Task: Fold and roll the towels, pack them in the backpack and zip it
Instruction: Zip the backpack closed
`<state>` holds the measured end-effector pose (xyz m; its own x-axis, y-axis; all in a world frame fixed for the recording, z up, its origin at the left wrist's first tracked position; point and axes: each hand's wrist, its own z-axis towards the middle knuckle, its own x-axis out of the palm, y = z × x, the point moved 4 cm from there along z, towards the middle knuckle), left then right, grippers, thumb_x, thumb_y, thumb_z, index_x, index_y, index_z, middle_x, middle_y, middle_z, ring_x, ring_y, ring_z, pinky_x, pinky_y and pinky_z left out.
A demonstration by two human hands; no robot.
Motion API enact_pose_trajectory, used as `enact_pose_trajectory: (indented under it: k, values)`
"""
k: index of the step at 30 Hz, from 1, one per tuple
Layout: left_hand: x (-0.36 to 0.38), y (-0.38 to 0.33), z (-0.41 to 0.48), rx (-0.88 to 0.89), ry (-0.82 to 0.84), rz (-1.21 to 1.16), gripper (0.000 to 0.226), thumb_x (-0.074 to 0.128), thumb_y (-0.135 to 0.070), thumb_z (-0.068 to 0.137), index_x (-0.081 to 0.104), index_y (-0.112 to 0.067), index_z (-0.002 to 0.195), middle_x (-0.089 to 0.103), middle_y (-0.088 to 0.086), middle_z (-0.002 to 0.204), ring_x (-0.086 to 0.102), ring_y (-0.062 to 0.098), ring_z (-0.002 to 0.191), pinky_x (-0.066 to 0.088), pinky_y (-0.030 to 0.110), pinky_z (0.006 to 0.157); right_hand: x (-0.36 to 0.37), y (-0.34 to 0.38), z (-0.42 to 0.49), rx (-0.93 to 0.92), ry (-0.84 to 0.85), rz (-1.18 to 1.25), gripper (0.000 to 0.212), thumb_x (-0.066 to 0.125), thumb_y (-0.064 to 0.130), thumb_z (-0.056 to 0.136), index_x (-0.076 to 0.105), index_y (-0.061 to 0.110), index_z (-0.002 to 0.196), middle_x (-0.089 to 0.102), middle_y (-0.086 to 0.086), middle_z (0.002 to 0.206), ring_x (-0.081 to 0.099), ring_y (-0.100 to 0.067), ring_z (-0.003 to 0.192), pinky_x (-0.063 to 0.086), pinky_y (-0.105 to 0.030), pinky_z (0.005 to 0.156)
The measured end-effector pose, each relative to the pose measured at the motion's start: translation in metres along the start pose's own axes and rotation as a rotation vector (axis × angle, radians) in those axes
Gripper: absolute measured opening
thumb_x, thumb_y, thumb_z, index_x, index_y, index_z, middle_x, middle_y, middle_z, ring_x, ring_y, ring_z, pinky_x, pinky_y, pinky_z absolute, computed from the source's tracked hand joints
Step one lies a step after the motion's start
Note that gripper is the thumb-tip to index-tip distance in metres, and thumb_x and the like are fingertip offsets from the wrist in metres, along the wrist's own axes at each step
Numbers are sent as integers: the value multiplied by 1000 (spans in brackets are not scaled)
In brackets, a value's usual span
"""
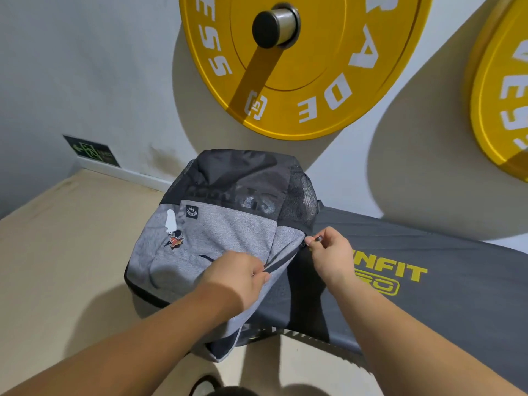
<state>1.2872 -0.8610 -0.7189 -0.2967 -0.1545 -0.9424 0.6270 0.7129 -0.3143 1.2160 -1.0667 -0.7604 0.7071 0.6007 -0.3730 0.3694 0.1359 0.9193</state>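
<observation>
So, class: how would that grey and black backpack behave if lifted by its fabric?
Probably floppy: the backpack shows grey cloth creasing where the left hand pinches it. It likely keeps some bulk, since its front bulges rounded. It might tip or slide, as part seems to overhang the bench end.

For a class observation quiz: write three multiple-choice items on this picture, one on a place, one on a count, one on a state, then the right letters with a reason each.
1. Where is the backpack? A on the end of the grey bench; B hung on the wall; C on the person's back.
2. How many yellow weight plates show? A one; B two; C four.
3. What is the right hand doing? A lying flat; B pinching the zip pull; C holding a towel.
Answers: 1 A, it rests on the bench's end; 2 B, one whole, one cut off at the right edge; 3 B, thumb and finger close on the pull.
</observation>
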Motion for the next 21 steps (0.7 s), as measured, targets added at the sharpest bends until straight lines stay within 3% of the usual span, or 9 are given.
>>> enact_pose_trajectory:
  k: [3,5,6,8,10,13,17,21]
  values:
    - [4,3,-4,-10,24,-16,39,55,-52,92,51,-21,70,56,-6,78,57,21,82,52,35,74,1,3,-8,-5,-21,-72,23,66,21,95,51,16,78,63,3,70,54,-22,69,42,-34,63]
    - [12,5,-6,-34,65,30,30,55,-58,90,59,-31,103,55,-5,122,51,22,120,46,40,99,0,1,-17,-42,-4,-200,10,64,25,97,56,18,95,69,0,87,62,-29,86,49,-38,73]
    - [18,10,-7,-75,121,61,47,55,-61,88,51,-35,128,42,-2,146,37,23,138,39,46,110,0,1,-21,-75,19,-260,13,63,26,98,58,19,107,71,-2,99,64,-31,95,51,-40,79]
    - [25,19,-6,-165,180,32,77,56,-66,86,22,-41,151,10,-1,166,12,26,152,27,57,117,3,1,-28,-163,95,-331,36,62,32,98,55,22,132,69,-2,121,64,-28,112,53,-41,92]
    - [29,26,-3,-201,184,-17,93,59,-69,83,5,-44,155,-4,-4,169,2,28,155,23,60,118,10,3,-33,-203,162,-334,53,62,44,95,50,21,141,62,-1,136,59,-23,125,49,-41,103]
    - [37,39,4,-199,208,-27,102,62,-70,79,-5,-49,154,-10,-6,169,-4,30,155,22,62,119,24,1,-34,-201,229,-405,71,58,62,88,45,20,145,56,-1,142,52,-22,133,47,-40,106]
    - [44,51,19,-181,274,-18,103,61,-70,80,-10,-52,152,-16,-7,168,-12,30,155,21,65,118,43,-1,-23,-154,260,-526,75,57,49,97,29,13,157,38,-9,157,36,-26,145,37,-37,111]
    - [40,57,37,-140,246,-36,97,65,-63,83,0,-51,154,-12,-7,168,-11,26,155,22,64,118,54,7,-10,-137,233,-546,69,57,51,95,37,16,150,46,-7,146,46,-27,133,46,-41,100]
